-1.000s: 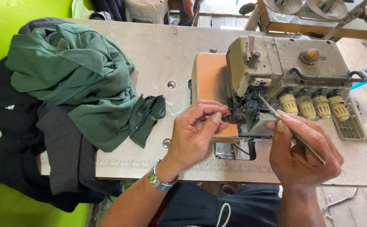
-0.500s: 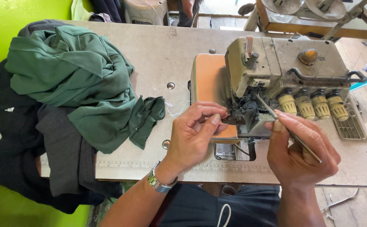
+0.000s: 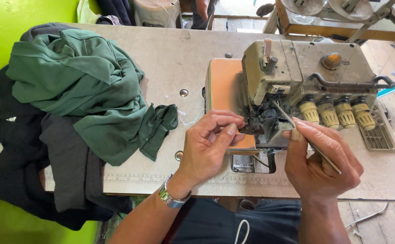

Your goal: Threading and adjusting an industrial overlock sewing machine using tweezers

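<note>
A worn grey-green overlock sewing machine (image 3: 306,68) stands on a pale worktable (image 3: 161,58), with an orange plate (image 3: 222,90) on its left side. My left hand (image 3: 208,147), with a metal wristwatch, pinches at the dark presser-foot area at the machine's front. My right hand (image 3: 321,169) holds thin metal tweezers (image 3: 303,133), whose tip reaches into the same needle area. Any thread between my fingers is too fine to make out.
A heap of dark green cloth (image 3: 84,86) lies on the table's left over grey and black fabric (image 3: 39,162) that hangs off the edge. Four yellowish tension knobs (image 3: 335,115) line the machine's front right. A bright green wall (image 3: 7,27) is at left, and another workbench (image 3: 342,18) behind.
The view has shifted very slightly. Both hands stay at the needle area with only small finger movements.
</note>
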